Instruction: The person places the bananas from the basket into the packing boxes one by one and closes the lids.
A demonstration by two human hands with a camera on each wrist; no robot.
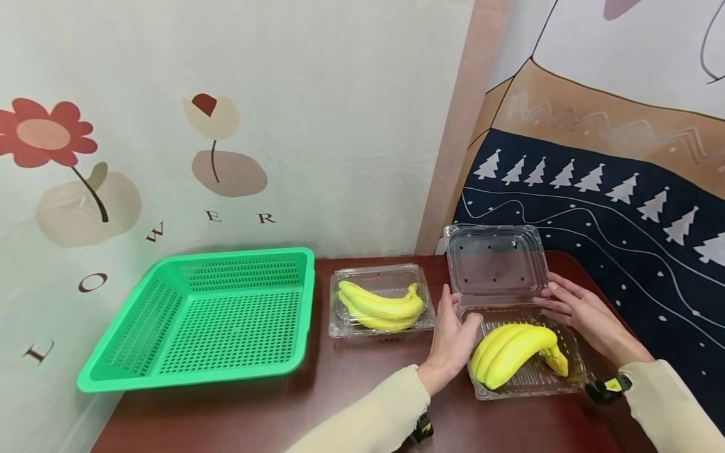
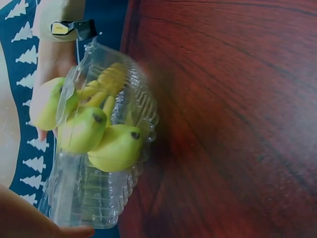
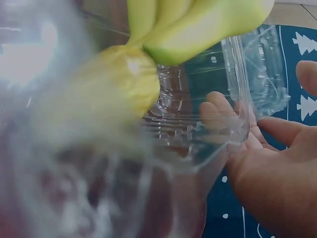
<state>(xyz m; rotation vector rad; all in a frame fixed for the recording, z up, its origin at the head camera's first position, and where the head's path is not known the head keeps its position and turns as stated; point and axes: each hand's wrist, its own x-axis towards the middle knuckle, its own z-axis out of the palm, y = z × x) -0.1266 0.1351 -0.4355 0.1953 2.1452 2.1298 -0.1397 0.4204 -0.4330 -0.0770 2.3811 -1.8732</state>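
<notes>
A clear plastic clamshell box (image 1: 572, 377) stands at the table's right, its hinged lid (image 1: 498, 264) raised at the back. Inside lies a bunch of yellow bananas (image 1: 506, 355), also seen in the left wrist view as bananas (image 2: 81, 131) with dark tips. My left hand (image 1: 453, 336) is at the box's left side near the hinge, fingers extended upward and thumb apart. On the other side, my right hand (image 1: 589, 318) has its fingers reaching to the lid's lower right corner. In the right wrist view the right hand (image 3: 277, 163) shows loose fingers, partly behind clear plastic.
Left of the box sits another clear box (image 1: 342, 324), closed, with bananas (image 1: 385, 308) inside. A green perforated basket (image 1: 308, 314) stands farther left on the dark red table (image 1: 351, 384). Printed curtains hang directly behind and to the right.
</notes>
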